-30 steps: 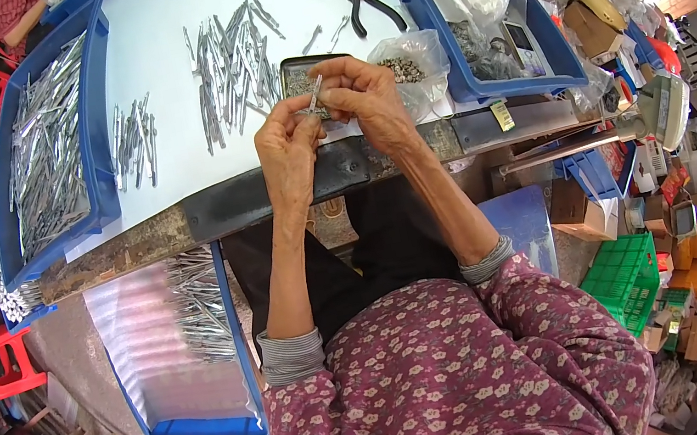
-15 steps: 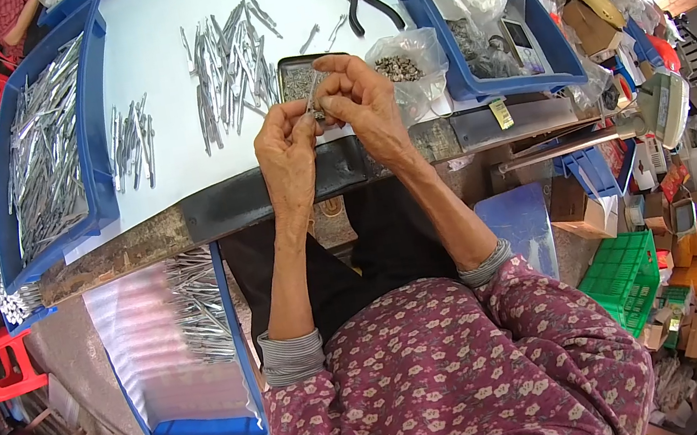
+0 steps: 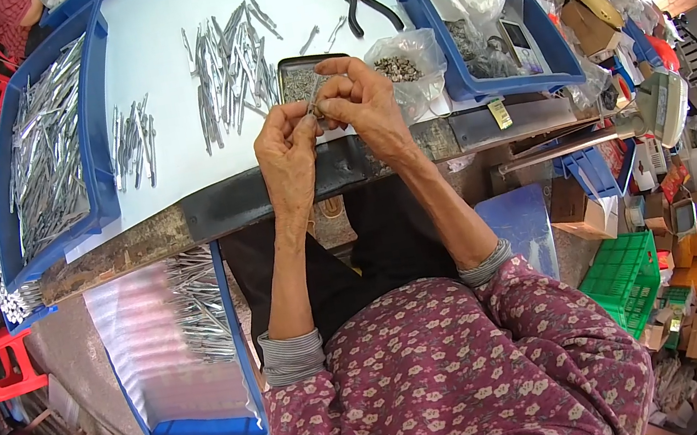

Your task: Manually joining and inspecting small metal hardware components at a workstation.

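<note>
My left hand (image 3: 286,149) and my right hand (image 3: 364,109) meet above the table's near edge, thumbs and forefingers pinched together. Whatever small piece lies between the fingertips is too little and too covered to name. Just beyond them sits a dark-rimmed tin (image 3: 288,70) of tiny metal parts, partly hidden by my right hand. On its right a clear plastic bag (image 3: 427,45) lies open around small brownish metal pieces (image 3: 399,69). Thin silvery metal strips (image 3: 227,66) are spread on the white tabletop to the left, with a smaller bunch of strips (image 3: 132,144) farther left.
Black-handled pliers (image 3: 371,4) lie past the tin. A blue tray of strips (image 3: 97,122) stands at the left; another blue tray (image 3: 461,90) with bags stands at the right. Below the table are a third blue tray (image 3: 204,429) and a green crate (image 3: 621,281). A lamp arm (image 3: 569,143) juts out at the right.
My fingertips have shifted slightly, and the thin piece that showed above them before is now hardly visible. At the upper left, another person's sleeve has moved.
</note>
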Motion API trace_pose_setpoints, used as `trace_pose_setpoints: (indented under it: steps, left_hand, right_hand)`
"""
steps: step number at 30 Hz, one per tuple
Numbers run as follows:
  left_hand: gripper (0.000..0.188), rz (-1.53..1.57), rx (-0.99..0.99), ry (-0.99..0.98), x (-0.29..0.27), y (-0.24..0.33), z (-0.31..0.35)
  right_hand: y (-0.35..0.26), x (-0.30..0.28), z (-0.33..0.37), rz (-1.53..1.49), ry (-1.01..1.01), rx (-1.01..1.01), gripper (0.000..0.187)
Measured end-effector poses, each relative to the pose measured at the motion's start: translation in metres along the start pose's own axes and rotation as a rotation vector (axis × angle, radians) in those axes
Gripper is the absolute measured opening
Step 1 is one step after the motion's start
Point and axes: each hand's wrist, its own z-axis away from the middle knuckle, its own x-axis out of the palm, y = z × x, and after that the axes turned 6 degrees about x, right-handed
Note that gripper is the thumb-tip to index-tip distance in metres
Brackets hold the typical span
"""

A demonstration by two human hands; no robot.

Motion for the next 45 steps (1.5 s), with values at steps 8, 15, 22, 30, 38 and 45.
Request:
trace_pose_setpoints:
  steps: [8,15,22,30,38,45]
  left_hand:
    - [0.006,-0.003,0.005,0.012,-0.001,-0.003,0.001]
    - [0.006,-0.023,0.017,0.045,0.002,-0.004,0.001]
    - [0.01,-0.02,0.037,0.044,0.002,-0.009,0.0]
    - [0.007,-0.003,0.054,0.075,0.004,-0.008,-0.001]
    - [0.003,-0.1,0.093,0.066,0.002,-0.01,0.0]
    - [0.002,-0.172,0.103,0.039,0.0,-0.005,-0.003]
  right_hand:
    - [-0.003,0.002,0.002,0.021,0.011,-0.026,0.034]
    - [-0.004,0.003,0.001,0.053,0.029,-0.047,0.032]
    - [0.001,0.002,-0.002,0.193,0.044,-0.114,0.032]
    - [0.009,0.003,-0.001,0.098,0.073,-0.077,0.033]
    - [0.006,0.002,0.0,0.009,0.06,0.013,0.037]
    - [0.005,0.004,0.0,-0.082,0.022,0.036,0.038]
